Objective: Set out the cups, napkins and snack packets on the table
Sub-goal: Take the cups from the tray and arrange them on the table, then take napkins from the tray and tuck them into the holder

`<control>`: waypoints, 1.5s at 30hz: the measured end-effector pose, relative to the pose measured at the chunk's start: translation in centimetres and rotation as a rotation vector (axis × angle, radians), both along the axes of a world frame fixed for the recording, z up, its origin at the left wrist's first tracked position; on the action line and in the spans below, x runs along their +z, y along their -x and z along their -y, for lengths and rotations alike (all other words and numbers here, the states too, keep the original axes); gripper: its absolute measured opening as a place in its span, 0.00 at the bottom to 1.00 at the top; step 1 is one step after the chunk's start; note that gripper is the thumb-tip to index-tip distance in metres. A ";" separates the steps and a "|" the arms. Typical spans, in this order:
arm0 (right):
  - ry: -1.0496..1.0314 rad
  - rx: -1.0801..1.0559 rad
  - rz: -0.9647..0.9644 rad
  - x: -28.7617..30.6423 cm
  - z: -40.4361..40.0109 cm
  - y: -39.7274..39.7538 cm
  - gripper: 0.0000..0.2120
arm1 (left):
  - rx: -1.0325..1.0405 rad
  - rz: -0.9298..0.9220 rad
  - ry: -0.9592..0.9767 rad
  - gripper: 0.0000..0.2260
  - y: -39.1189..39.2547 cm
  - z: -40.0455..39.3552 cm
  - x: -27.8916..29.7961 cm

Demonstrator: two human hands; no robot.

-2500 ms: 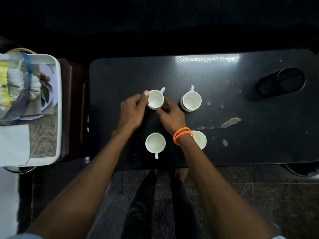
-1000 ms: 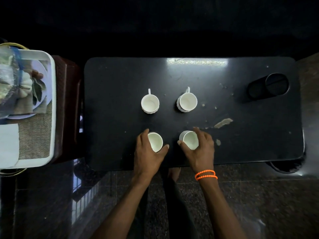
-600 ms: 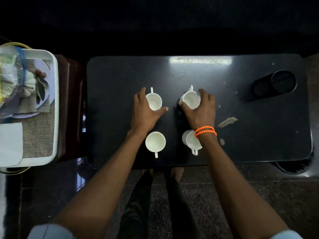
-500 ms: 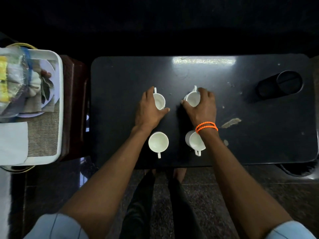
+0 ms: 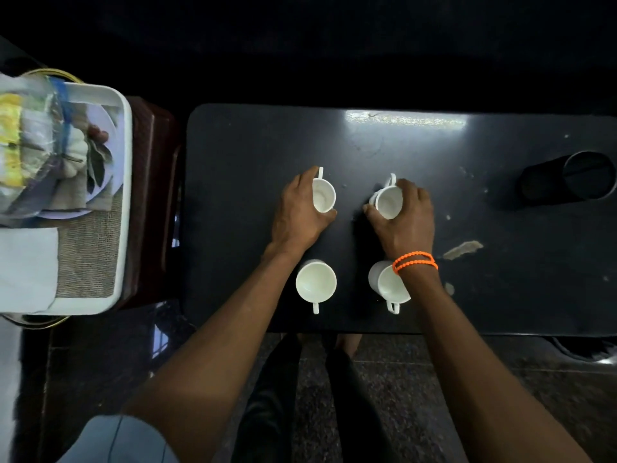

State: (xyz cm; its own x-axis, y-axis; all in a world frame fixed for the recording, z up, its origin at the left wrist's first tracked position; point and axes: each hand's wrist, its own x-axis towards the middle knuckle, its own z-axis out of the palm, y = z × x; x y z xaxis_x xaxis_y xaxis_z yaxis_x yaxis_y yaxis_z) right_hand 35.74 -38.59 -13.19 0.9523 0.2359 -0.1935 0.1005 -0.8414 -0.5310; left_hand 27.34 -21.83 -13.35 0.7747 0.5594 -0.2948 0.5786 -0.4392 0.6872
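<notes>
Looking down from the head view: dark desk (image 5: pixel 500 279), four white cups in a square. Left hand (image 5: pixel 295 217) wraps the far left cup (image 5: pixel 323 196), fingers curled round its side, handle at 12 o'clock. Right hand (image 5: pixel 405 218) grips the far right cup (image 5: pixel 387 202), which is tilted. Near left cup (image 5: pixel 316 283) and near right cup (image 5: pixel 389 285) stand free, handles at 6 o'clock. White tray (image 5: pixel 125 195) at 9 o'clock, off the desk, holds napkins (image 5: pixel 26 269) and snack packets (image 5: pixel 20 148).

Dark scuffed tabletop (image 5: pixel 253 155): four white cups (image 5: pixel 316 282) in a square mid-table, black cylinder (image 5: pixel 564 180) lying far right.
</notes>
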 end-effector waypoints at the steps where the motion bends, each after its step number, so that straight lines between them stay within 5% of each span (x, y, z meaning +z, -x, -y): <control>1: 0.016 -0.006 0.011 0.2 -0.2 -0.1 0.30 | -0.005 -0.002 0.001 0.40 0.0 0.0 0.0; 6: -0.023 0.012 0.213 2.1 -2.2 0.0 0.25 | -0.003 -0.009 0.027 0.49 1.1 -0.4 1.0; 13: -0.142 0.279 0.331 4.9 -10.8 2.3 0.18 | 0.179 0.117 0.101 0.46 5.7 -5.1 2.7; 26: -0.405 0.781 0.140 7.3 -31.9 17.2 0.14 | 0.763 0.305 -0.161 0.24 20.8 -19.7 7.7; 33: -0.258 1.053 -0.113 5.8 -38.5 25.9 0.17 | 1.263 0.219 -0.350 0.20 30.2 -23.7 8.0; 36: -0.118 1.012 -0.013 5.0 -39.6 28.1 0.24 | 1.512 0.114 -0.157 0.31 32.8 -24.6 7.2; 39: -0.027 0.969 0.006 4.5 -40.6 29.5 0.29 | 1.498 0.082 0.101 0.26 34.7 -25.4 6.2; 45: 0.051 0.955 -0.068 4.4 -40.8 30.5 0.33 | 1.480 0.105 0.098 0.21 34.8 -24.1 6.5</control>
